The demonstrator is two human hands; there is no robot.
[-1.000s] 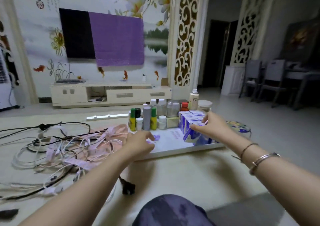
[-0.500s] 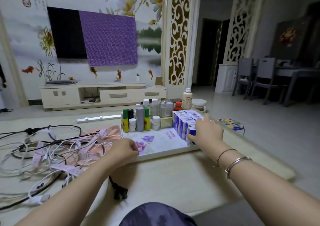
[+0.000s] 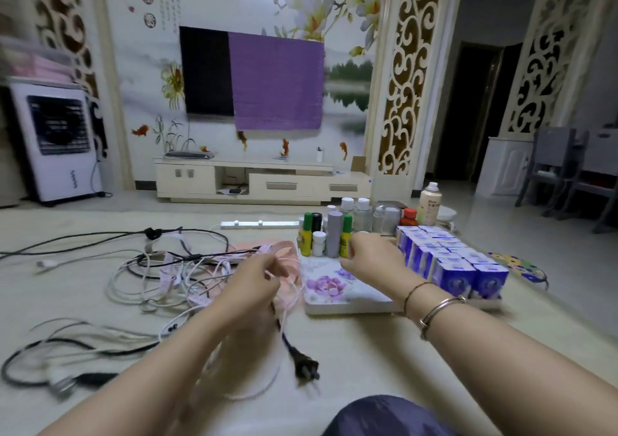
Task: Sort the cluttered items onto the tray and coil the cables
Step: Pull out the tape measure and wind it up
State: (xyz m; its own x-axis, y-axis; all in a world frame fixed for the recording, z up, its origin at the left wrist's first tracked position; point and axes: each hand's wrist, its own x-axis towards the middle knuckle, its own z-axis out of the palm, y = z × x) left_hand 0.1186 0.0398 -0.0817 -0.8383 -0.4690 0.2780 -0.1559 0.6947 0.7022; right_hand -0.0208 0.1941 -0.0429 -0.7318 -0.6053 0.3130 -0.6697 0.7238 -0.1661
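Observation:
A white tray (image 3: 347,306) with purple flowers lies on the floor mat. It holds a row of small bottles (image 3: 329,235) at its back and several blue boxes (image 3: 463,270) packed on its right side. To its left sprawls a tangle of white and black cables (image 3: 174,275) over pink ribbon (image 3: 282,247). My left hand (image 3: 254,288) pinches a thin white cable, and its loop (image 3: 267,387) hangs down towards my lap. My right hand (image 3: 371,261) hovers above the tray's bare middle, fingers loosely curled and holding nothing.
A black plug (image 3: 306,368) lies on the mat just in front of my left hand. A white power strip (image 3: 261,224) sits behind the cables. A colourful round lid (image 3: 518,265) rests right of the tray. An air cooler (image 3: 57,144) and TV cabinet (image 3: 254,181) stand at the far wall.
My right hand has come off the blue boxes and moved left over the tray's middle. My left hand left the tray's edge and picked up a white cable. The view swung left.

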